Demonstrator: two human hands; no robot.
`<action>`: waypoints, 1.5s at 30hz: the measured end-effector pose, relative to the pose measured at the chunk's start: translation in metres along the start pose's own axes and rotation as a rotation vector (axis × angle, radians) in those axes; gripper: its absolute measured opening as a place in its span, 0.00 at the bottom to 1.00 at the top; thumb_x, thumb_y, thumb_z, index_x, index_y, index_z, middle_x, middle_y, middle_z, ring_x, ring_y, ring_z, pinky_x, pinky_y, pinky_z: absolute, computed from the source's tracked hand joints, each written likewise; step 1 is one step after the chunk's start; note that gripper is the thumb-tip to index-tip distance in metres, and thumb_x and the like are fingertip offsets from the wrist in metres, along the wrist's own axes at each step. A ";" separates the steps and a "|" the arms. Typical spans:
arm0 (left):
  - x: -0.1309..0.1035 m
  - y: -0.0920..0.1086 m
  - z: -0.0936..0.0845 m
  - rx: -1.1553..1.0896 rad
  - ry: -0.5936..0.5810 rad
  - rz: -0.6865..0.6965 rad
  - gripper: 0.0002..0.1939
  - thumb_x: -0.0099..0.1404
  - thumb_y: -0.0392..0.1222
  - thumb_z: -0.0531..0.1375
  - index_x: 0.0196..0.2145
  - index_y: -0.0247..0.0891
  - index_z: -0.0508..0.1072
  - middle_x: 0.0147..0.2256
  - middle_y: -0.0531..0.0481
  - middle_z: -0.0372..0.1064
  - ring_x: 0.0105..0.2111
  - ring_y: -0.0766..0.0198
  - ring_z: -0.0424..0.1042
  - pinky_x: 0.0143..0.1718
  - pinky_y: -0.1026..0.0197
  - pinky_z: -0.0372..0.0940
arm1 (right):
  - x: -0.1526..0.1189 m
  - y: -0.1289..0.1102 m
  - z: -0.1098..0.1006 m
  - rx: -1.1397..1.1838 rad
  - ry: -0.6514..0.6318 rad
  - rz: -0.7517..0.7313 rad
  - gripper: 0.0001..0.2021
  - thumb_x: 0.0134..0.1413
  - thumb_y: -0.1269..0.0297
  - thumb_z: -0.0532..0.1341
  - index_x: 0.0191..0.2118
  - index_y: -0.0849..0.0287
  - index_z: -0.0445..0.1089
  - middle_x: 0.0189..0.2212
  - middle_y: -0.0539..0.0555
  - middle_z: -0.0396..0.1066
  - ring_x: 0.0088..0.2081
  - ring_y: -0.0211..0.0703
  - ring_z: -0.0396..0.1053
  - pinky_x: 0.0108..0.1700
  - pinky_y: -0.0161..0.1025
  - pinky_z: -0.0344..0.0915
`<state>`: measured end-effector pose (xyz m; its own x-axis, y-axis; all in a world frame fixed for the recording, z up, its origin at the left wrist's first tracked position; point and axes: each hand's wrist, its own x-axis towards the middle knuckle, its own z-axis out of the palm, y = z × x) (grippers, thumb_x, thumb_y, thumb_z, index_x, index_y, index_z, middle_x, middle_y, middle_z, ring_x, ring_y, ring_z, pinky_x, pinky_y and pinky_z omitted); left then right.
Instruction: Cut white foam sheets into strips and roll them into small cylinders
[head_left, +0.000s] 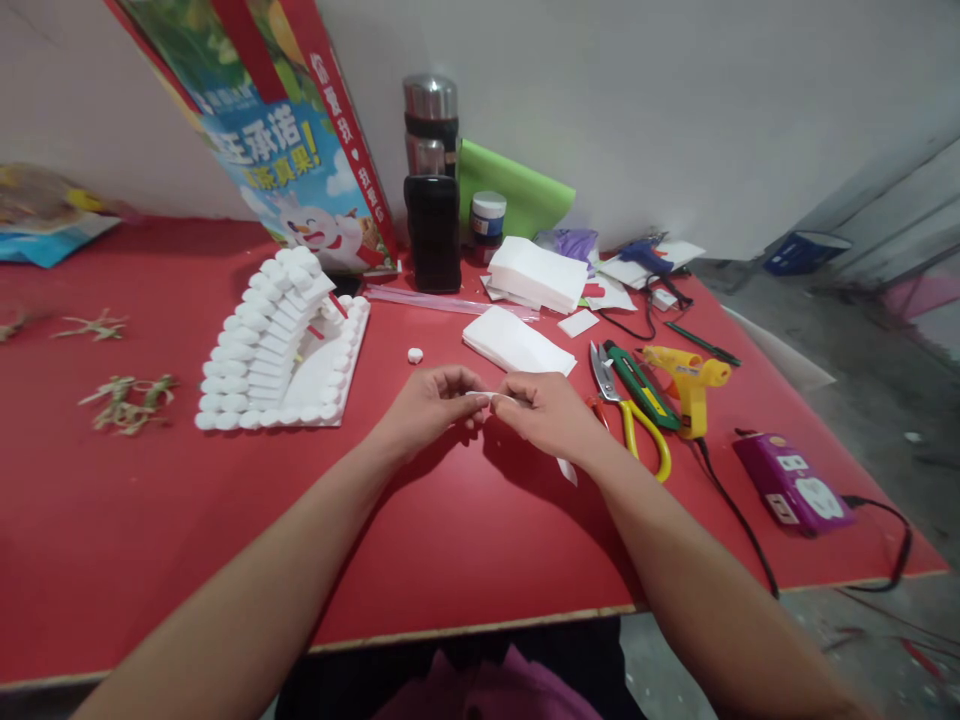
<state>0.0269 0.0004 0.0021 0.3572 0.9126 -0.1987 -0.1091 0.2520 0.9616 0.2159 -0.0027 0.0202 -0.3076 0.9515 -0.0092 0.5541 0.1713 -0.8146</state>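
A pale wall [600, 80] stands behind a red tabletop [450, 560], where a person sits with both forearms reaching in. The left hand [431, 405] and right hand [547, 405] meet near the middle, thumbs and forefingers pinching a white paper strip [487, 395] between them. A pale tail (perhaps the same strip) hangs out below the right wrist. Good handling here likely means light, even tension, edges kept aligned, and thumbs close together so the paper neither creases nor slips. Just beyond the left fingers sits a small white roll [415, 355]; a paper stack [517, 341] lies just past both hands. Farther left is a white stepped model [300, 350]. To the right, yellow-handled shears [627, 412], a green cutter [643, 385] and a yellow glue gun [694, 385] crowd the right forearm, so sideways moves there seem tighter. Toward the front edge [480, 632], red surface spreads between the forearms, offering elbow room
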 end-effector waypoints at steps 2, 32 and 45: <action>0.000 0.001 0.001 0.091 0.035 0.040 0.12 0.59 0.45 0.71 0.32 0.36 0.75 0.24 0.50 0.72 0.23 0.65 0.70 0.26 0.61 0.68 | 0.000 0.000 0.001 -0.016 -0.004 0.013 0.12 0.55 0.62 0.58 0.22 0.57 0.63 0.18 0.45 0.58 0.25 0.36 0.54 0.27 0.36 0.48; 0.001 0.000 -0.004 -0.148 -0.048 -0.145 0.17 0.55 0.46 0.76 0.32 0.33 0.76 0.23 0.50 0.72 0.21 0.66 0.70 0.21 0.63 0.69 | 0.001 0.000 -0.003 0.151 -0.158 0.109 0.12 0.57 0.65 0.57 0.23 0.57 0.65 0.15 0.44 0.61 0.19 0.33 0.56 0.23 0.34 0.51; 0.002 -0.002 -0.007 -0.144 -0.095 -0.100 0.16 0.56 0.46 0.75 0.33 0.35 0.75 0.24 0.51 0.72 0.21 0.67 0.69 0.21 0.63 0.69 | 0.001 -0.003 -0.004 0.307 -0.208 0.153 0.10 0.58 0.65 0.57 0.26 0.58 0.68 0.13 0.44 0.60 0.16 0.31 0.53 0.20 0.30 0.50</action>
<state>0.0213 0.0035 -0.0016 0.4579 0.8483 -0.2662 -0.1980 0.3892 0.8996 0.2168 -0.0013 0.0252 -0.4067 0.8826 -0.2357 0.3584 -0.0832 -0.9298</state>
